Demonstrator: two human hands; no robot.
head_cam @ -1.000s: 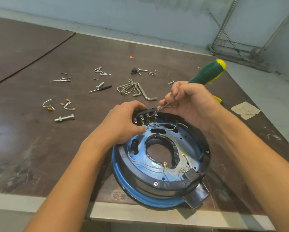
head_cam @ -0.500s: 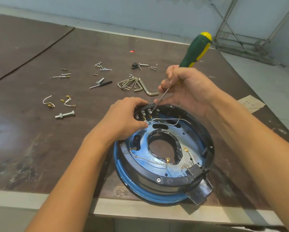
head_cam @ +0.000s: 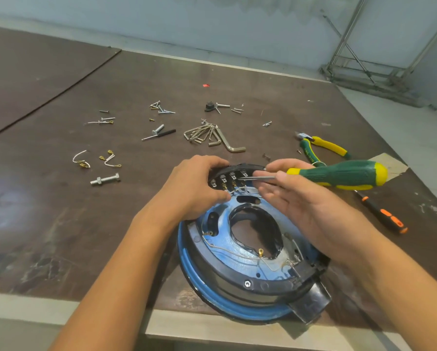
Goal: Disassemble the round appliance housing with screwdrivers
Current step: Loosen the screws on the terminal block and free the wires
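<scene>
Since half a second ago the screwdriver (head_cam: 339, 174) has swung from steep to nearly flat. Its green-and-yellow handle now points to 3 o'clock and its tip sits at the row of terminals (head_cam: 233, 174).

The round housing (head_cam: 227, 262) lies open side up at the near edge of the table (head_cam: 60, 211), directly below both hands, with the terminals on its 12 o'clock edge. The tool's long axis runs 3 to 9 o'clock, across the terminal row from the right.

The left hand (head_cam: 194, 188) is nearer and grips the terminal strip from its 9 o'clock side, fingers curled over the rim. The right hand (head_cam: 306, 206) lies palm-up and appears to pinch the shaft just ahead of the handle, with the other fingers loose; the exact hold is hard to make out.

Further out are pliers (head_cam: 321, 145) at 2 o'clock and an orange-and-black screwdriver (head_cam: 382, 214) at 3 o'clock. Hex keys (head_cam: 212, 136) and loose screws (head_cam: 161, 108) lie at 12 o'clock, and a bolt (head_cam: 105, 179) at 9 o'clock.

There is faint print on one pliers grip, too small to read. No other writing shows.
</scene>
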